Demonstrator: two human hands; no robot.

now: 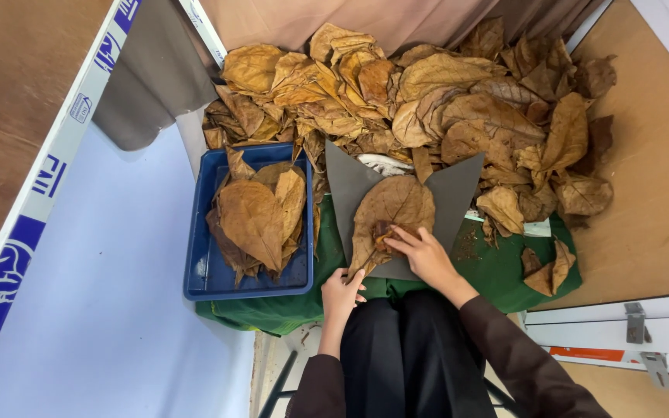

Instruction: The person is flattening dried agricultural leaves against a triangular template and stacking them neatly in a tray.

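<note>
A large dry brown leaf (pixel 393 209) lies flat on a dark grey board (pixel 458 186) with a notched top, set on a green cloth (pixel 505 267). My right hand (pixel 421 249) presses on the lower middle of the leaf, fingers on a small crumpled brown piece (pixel 385 232). My left hand (pixel 341 292) pinches the leaf's stem end at the board's lower left edge. Both dark sleeves reach up from my lap.
A blue plastic tray (pixel 203 271) at the left holds several flattened brown leaves (pixel 257 217). A big heap of dry leaves (pixel 427 93) fills the back. A few loose leaves (pixel 547 271) lie on the cloth's right. A wooden floor lies at the right and a pale blue surface at the left.
</note>
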